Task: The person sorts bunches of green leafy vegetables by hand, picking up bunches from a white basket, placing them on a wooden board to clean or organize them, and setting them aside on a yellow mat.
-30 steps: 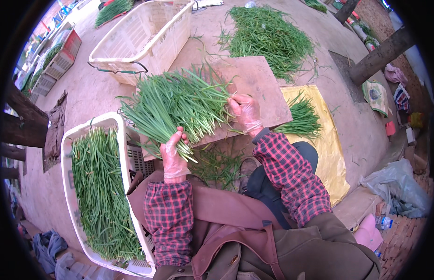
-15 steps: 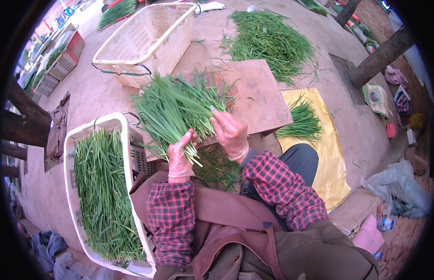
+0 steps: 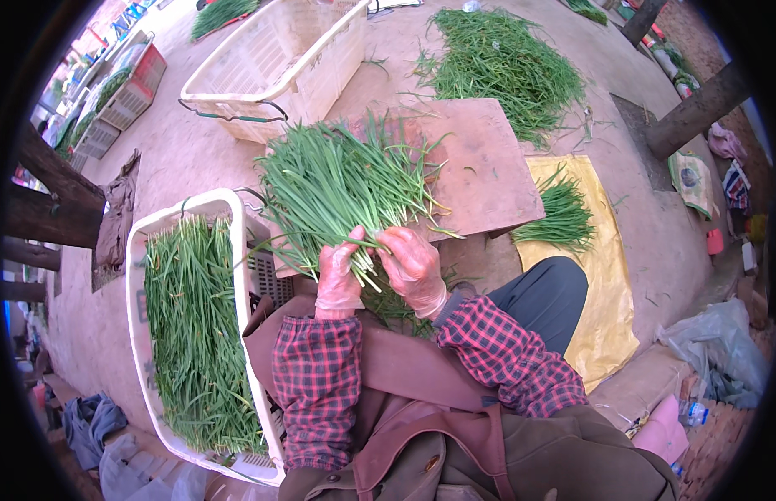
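My left hand (image 3: 340,271), in a thin clear glove, is closed around the white stem ends of a bunch of garlic chives (image 3: 317,188). The green leaves fan out away from me over a low reddish board (image 3: 488,175). Also gloved, my right hand (image 3: 413,267) pinches at the stems right beside the left thumb; its fingertips are partly hidden. More loose garlic chives (image 3: 404,171) lie on the board, against the held bunch, and I cannot tell exactly where one ends and the other starts.
A white crate (image 3: 131,275) packed with chives stands at my left. Beyond the board are another white crate (image 3: 308,79) and a big chive heap (image 3: 505,71). A small bundle (image 3: 563,213) lies on a yellow sack (image 3: 609,292) at right. Wooden posts (image 3: 697,108) stand at both sides.
My right hand has come down from above the leaves to the stem ends by my left hand. The left hand keeps its hold. The whole view has shifted slightly.
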A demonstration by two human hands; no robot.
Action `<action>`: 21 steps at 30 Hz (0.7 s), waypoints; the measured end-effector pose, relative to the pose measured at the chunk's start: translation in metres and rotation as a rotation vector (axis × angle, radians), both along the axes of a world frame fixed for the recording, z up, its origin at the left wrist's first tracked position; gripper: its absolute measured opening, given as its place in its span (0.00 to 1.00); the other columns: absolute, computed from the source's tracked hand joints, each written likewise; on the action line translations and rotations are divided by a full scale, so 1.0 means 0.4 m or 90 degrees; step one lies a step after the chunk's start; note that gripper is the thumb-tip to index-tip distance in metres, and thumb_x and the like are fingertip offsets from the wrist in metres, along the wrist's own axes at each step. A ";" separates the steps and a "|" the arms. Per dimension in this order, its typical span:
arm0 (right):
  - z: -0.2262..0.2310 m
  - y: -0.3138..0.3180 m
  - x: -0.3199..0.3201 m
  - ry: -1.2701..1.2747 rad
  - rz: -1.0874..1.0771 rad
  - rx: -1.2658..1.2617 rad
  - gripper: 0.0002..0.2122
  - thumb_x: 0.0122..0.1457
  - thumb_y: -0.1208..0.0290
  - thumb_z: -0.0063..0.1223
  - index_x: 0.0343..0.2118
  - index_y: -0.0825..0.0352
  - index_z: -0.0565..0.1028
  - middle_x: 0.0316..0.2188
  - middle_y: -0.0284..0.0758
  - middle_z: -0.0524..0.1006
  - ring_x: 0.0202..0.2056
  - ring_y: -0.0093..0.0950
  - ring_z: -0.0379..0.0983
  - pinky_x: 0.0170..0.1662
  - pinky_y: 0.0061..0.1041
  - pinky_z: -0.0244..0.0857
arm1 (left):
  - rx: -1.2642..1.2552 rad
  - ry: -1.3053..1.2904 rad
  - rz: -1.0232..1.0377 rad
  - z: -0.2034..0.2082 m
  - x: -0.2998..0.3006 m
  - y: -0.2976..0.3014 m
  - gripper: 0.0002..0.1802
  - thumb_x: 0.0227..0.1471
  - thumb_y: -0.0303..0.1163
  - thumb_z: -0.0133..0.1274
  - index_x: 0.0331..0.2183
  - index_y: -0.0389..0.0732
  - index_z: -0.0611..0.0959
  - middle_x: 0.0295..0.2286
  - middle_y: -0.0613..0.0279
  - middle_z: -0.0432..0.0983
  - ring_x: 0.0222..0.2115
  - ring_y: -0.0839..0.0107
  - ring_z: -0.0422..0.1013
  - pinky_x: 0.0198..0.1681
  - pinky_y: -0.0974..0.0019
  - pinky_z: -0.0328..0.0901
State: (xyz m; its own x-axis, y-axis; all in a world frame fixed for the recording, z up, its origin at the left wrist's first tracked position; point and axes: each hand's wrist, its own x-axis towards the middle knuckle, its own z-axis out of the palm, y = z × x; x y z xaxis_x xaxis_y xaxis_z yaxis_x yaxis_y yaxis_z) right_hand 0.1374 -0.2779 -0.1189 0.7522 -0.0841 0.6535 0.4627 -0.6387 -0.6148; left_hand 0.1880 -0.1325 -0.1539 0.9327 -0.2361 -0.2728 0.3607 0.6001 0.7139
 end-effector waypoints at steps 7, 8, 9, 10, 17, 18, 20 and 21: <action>0.019 -0.008 0.046 0.410 0.117 0.546 0.10 0.58 0.69 0.62 0.38 0.70 0.78 0.27 0.25 0.76 0.29 0.13 0.68 0.30 0.16 0.62 | 0.089 -0.007 0.018 0.054 -0.002 -0.020 0.14 0.50 0.27 0.61 0.40 0.32 0.82 0.33 0.61 0.80 0.30 0.72 0.77 0.34 0.70 0.72; 0.023 -0.012 0.058 0.452 0.136 0.513 0.09 0.58 0.69 0.62 0.36 0.71 0.78 0.25 0.24 0.75 0.28 0.13 0.68 0.29 0.15 0.61 | 0.086 -0.007 0.027 0.056 -0.002 -0.020 0.14 0.50 0.26 0.61 0.40 0.32 0.82 0.33 0.61 0.80 0.30 0.72 0.77 0.34 0.70 0.72; 0.024 -0.001 0.066 0.428 0.088 0.541 0.08 0.58 0.69 0.61 0.31 0.71 0.79 0.22 0.23 0.74 0.25 0.13 0.66 0.28 0.15 0.59 | 0.082 -0.008 0.036 0.059 -0.002 -0.018 0.14 0.50 0.26 0.61 0.40 0.32 0.82 0.33 0.61 0.80 0.30 0.72 0.77 0.34 0.70 0.72; 0.019 -0.002 0.067 0.411 0.077 0.560 0.08 0.58 0.70 0.61 0.31 0.71 0.79 0.22 0.24 0.74 0.25 0.13 0.66 0.28 0.16 0.60 | 0.077 -0.007 0.048 0.060 -0.003 -0.018 0.14 0.50 0.26 0.61 0.40 0.32 0.82 0.33 0.61 0.80 0.30 0.71 0.77 0.35 0.70 0.72; 0.039 -0.126 0.070 0.277 -0.071 0.548 0.06 0.60 0.71 0.59 0.32 0.69 0.79 0.23 0.26 0.76 0.25 0.15 0.70 0.29 0.18 0.63 | 0.050 -0.026 0.126 0.096 -0.003 -0.019 0.10 0.48 0.22 0.60 0.37 0.32 0.82 0.32 0.61 0.80 0.29 0.71 0.77 0.35 0.69 0.72; 0.046 -0.128 0.052 0.315 -0.022 0.525 0.06 0.61 0.70 0.58 0.34 0.69 0.79 0.24 0.26 0.77 0.26 0.15 0.70 0.29 0.17 0.63 | 0.054 -0.025 0.129 0.091 -0.003 -0.017 0.10 0.49 0.22 0.60 0.37 0.32 0.82 0.32 0.61 0.80 0.29 0.71 0.76 0.35 0.69 0.72; 0.061 -0.106 0.008 0.367 0.023 0.440 0.06 0.61 0.72 0.56 0.38 0.68 0.80 0.26 0.28 0.78 0.26 0.15 0.71 0.29 0.18 0.64 | 0.060 -0.023 0.132 0.092 -0.004 -0.026 0.10 0.49 0.22 0.60 0.37 0.32 0.82 0.32 0.61 0.80 0.29 0.71 0.76 0.35 0.68 0.72; 0.050 -0.091 -0.002 0.255 0.023 0.274 0.06 0.60 0.74 0.57 0.38 0.67 0.80 0.26 0.30 0.78 0.26 0.18 0.73 0.29 0.19 0.65 | 0.048 -0.020 0.101 0.104 -0.008 -0.027 0.13 0.49 0.22 0.60 0.39 0.32 0.81 0.33 0.61 0.79 0.29 0.71 0.76 0.33 0.69 0.72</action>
State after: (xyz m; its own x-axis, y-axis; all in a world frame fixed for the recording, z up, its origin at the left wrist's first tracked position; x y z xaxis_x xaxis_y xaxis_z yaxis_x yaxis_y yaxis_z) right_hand 0.1366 -0.3142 -0.0989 0.9407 -0.2487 0.2306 0.1578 -0.2808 -0.9467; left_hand 0.1847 -0.1433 -0.1125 0.9650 -0.0655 -0.2540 0.2424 0.5924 0.7683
